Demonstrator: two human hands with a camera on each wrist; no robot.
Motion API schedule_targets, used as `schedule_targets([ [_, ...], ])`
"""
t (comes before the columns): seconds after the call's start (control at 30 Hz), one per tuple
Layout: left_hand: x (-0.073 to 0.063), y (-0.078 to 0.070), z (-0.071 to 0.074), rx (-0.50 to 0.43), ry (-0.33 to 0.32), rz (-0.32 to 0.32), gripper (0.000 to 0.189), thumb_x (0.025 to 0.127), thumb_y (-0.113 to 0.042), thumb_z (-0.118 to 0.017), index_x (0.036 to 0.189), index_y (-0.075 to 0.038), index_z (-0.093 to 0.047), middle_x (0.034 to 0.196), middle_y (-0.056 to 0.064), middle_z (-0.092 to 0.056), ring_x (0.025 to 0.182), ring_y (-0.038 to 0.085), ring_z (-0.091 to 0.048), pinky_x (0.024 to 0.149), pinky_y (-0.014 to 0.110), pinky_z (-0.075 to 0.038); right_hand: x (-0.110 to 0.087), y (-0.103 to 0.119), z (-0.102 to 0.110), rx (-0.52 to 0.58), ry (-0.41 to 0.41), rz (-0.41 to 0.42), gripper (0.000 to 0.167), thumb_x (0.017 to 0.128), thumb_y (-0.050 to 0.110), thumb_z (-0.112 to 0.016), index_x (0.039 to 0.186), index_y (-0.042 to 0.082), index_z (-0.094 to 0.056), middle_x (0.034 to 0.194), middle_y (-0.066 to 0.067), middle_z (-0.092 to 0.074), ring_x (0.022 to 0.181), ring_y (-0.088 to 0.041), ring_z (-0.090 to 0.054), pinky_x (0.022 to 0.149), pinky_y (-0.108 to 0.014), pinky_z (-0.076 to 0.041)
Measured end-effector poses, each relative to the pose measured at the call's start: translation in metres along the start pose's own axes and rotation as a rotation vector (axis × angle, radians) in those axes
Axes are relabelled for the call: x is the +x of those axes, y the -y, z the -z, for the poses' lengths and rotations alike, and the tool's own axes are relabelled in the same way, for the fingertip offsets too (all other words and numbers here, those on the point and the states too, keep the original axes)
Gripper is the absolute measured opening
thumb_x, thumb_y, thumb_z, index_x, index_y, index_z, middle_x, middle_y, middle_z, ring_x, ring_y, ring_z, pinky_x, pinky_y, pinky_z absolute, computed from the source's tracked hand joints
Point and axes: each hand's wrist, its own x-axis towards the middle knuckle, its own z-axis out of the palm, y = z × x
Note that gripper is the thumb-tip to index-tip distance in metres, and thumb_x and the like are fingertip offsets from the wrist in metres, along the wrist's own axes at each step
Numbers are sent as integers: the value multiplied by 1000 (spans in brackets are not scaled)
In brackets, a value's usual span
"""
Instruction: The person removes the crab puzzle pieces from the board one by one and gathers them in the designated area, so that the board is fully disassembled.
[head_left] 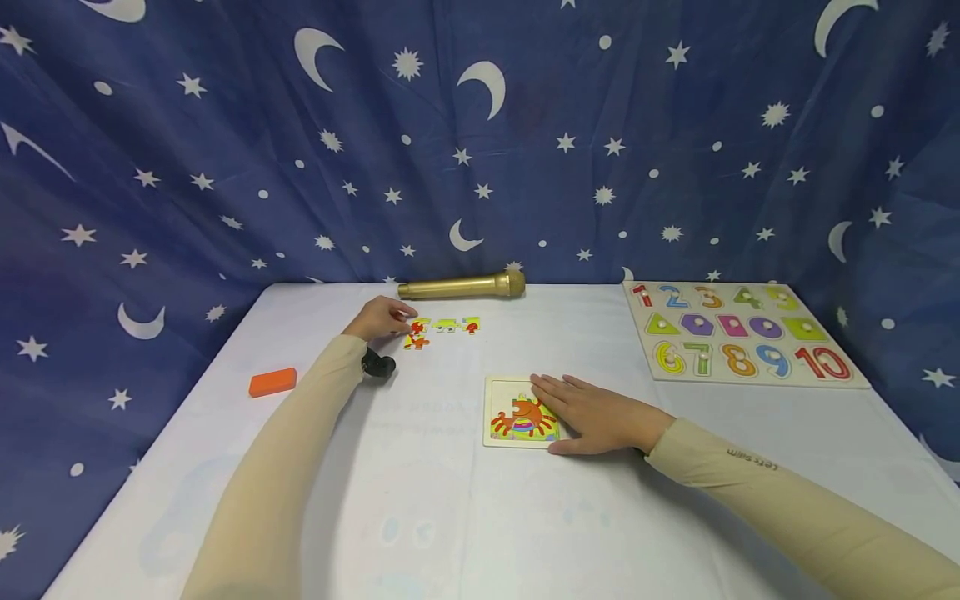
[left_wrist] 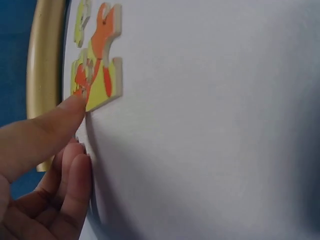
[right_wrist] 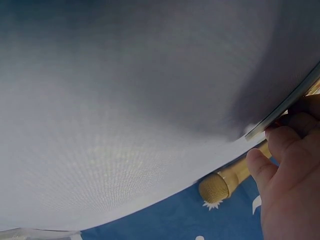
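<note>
My left hand [head_left: 381, 317] reaches the loose jigsaw pieces, its thumb [left_wrist: 55, 127] at a red-and-yellow piece [head_left: 420, 326]; whether it pinches that piece is hidden. Just in front lies an orange-and-yellow piece [left_wrist: 104, 75]. To the right are a mostly yellow piece [head_left: 446, 325] and another with red on it [head_left: 471, 327]. With fingers extended, my right hand [head_left: 600, 417] rests on the right side of a small framed puzzle board [head_left: 487, 417]. A partly assembled crab picture [head_left: 517, 427] shows inside the frame, with a pale gap in its upper part.
A gold microphone [head_left: 457, 287] lies along the table's back edge, behind the pieces. An orange block [head_left: 273, 382] sits at the left. At the back right lies a number-and-shape peg board [head_left: 720, 333]. A starry blue curtain [head_left: 540, 108] hangs behind the white-covered table [head_left: 420, 500].
</note>
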Motion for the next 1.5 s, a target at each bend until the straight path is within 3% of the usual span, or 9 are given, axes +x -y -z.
schedule_targets([
  [0.53,-6,-2,-2,4,-72,34,33,79,-9,-73,111,-3,-68,95,12,-64,82,18,-52,71,24,-39,1,1,2,-1,-1,11,90,87,61,-50,151,10,-15,160,-3,-8,147,-20,-12,119,-42,-16],
  [0.7,-6,1,-1,-17,-68,15,34,80,-9,-72,113,-2,-67,102,17,-66,88,21,-57,73,23,-40,1,1,2,2,-2,11,90,87,61,-50,151,10,-15,160,-3,-8,147,-20,-12,119,-42,-16],
  [0.87,-12,-2,4,-53,-84,-57,34,84,-8,-69,116,1,-65,108,21,-65,96,29,-60,75,25,-46,0,1,2,8,-3,13,90,87,62,-49,151,10,-15,160,-3,-8,147,-20,-12,118,-42,-16],
  [1.1,-26,-24,-2,-95,-40,-185,37,83,-11,-70,117,1,-64,110,20,-66,99,30,-62,85,37,-50,-1,2,2,7,1,2,90,86,62,-50,151,10,-16,160,-3,-9,147,-20,-13,118,-42,-16],
  [1.37,-57,-65,-37,-50,60,-354,36,79,-11,-74,113,1,-66,106,19,-67,96,27,-64,85,32,-53,-1,1,2,-10,-4,9,90,87,62,-49,151,9,-16,160,-4,-9,147,-20,-13,118,-42,-16],
  [1.5,-71,-83,-56,-18,126,-393,35,79,-14,-75,112,-3,-67,107,13,-68,97,23,-63,85,30,-52,1,0,1,-15,1,5,90,87,63,-48,151,9,-15,160,-4,-9,147,-20,-12,118,-42,-16],
])
